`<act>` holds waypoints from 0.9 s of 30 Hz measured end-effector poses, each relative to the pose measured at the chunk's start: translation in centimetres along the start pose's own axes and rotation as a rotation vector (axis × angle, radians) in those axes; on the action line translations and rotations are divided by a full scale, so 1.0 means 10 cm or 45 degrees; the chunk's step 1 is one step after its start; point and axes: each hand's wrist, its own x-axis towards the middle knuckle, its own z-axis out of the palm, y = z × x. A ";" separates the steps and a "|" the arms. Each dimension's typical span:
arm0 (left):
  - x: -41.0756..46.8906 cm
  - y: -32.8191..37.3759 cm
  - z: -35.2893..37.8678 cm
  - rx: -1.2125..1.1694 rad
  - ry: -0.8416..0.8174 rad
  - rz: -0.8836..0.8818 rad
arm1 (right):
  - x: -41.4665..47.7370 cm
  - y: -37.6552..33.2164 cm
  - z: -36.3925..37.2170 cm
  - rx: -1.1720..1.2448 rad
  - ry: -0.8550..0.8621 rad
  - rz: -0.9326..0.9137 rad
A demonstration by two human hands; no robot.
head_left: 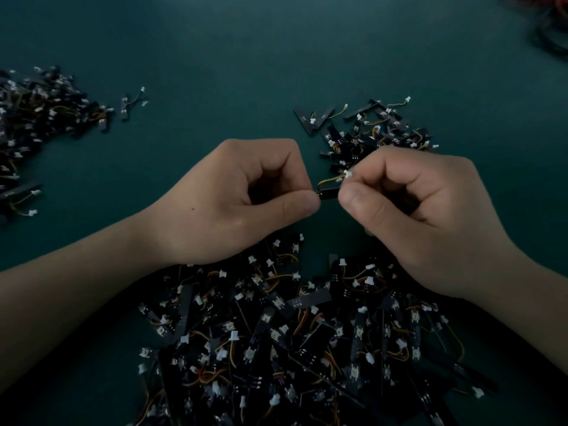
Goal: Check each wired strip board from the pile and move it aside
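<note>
A small black strip board (329,193) with a yellow wire and a white plug hangs between my two hands above the table. My left hand (246,198) pinches its left end between thumb and curled fingers. My right hand (421,216) pinches the right end and the white plug. Most of the board is hidden by my fingertips. Below my wrists lies the big pile of wired strip boards (307,348), black with white plugs and orange and yellow wires.
A smaller heap of boards (372,133) lies just beyond my right hand. Another heap (40,124) spreads along the left edge, with one stray board (129,104) beside it. Dark cables (550,23) sit in the far right corner of the green table (246,56).
</note>
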 end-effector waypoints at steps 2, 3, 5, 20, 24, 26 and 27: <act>0.00 0.00 0.00 -0.005 0.006 -0.006 | 0.00 0.00 0.00 0.004 -0.006 -0.006; 0.00 0.00 0.00 -0.011 0.000 -0.007 | 0.00 0.00 0.00 0.002 -0.005 -0.002; 0.00 0.00 -0.01 -0.029 -0.034 -0.010 | 0.00 0.01 0.00 0.004 -0.009 0.011; 0.00 -0.01 0.00 0.004 0.048 0.035 | 0.01 0.05 -0.01 0.105 -0.096 0.075; 0.00 -0.01 0.00 -0.018 0.020 0.061 | 0.00 0.05 -0.02 0.084 -0.144 0.042; 0.00 -0.01 -0.01 -0.058 0.005 0.066 | 0.00 0.04 0.00 0.095 -0.154 0.031; 0.01 -0.01 -0.02 -0.077 -0.010 0.059 | 0.00 0.04 0.00 0.092 -0.157 0.027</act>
